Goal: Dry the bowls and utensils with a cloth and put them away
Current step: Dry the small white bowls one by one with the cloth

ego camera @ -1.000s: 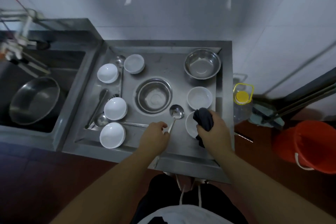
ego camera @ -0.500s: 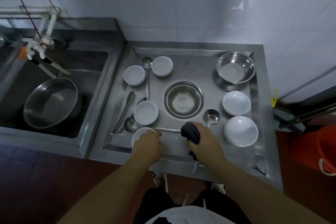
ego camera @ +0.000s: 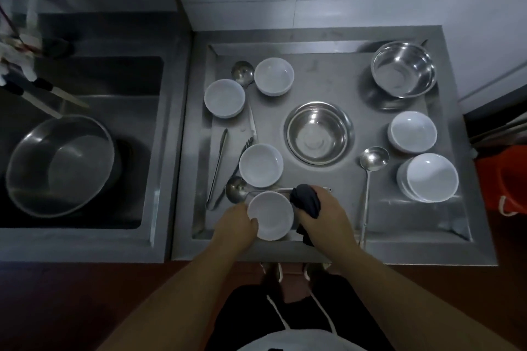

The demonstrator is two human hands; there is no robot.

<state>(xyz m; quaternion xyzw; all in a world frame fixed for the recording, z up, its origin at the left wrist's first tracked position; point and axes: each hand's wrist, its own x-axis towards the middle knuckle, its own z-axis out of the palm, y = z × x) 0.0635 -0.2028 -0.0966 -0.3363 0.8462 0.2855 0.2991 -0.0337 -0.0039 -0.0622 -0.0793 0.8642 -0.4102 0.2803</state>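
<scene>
White bowl point(ego camera: 270, 215) at the near edge of the steel counter point(ego camera: 328, 248), gripped at its left rim by the left hand point(ego camera: 235, 226), thumb curled over the lip. Dark cloth point(ego camera: 306, 202) bunched in the right hand point(ego camera: 325, 212), fingers curled round it, pressed against the bowl's right rim. Just behind the bowl, a ladle point(ego camera: 238, 189) lying sideways, handle running right under the cloth. Behind that, another white bowl point(ego camera: 261, 165), with tongs point(ego camera: 217, 164) and a fork point(ego camera: 244, 148) to its left. Farther back on the left, two more white bowls point(ego camera: 224, 98) point(ego camera: 273, 76) with a second ladle point(ego camera: 242, 72) between them. At the centre, a steel bowl point(ego camera: 318, 132) set in a round recess. To the right, a long ladle point(ego camera: 373, 159) pointing toward the near edge, then a stack of white bowls point(ego camera: 429, 177), a single white bowl point(ego camera: 413, 130) and a large steel bowl point(ego camera: 403, 68) in the far corner. On the left, a sink point(ego camera: 85, 74) holding a big steel basin point(ego camera: 61, 164).
</scene>
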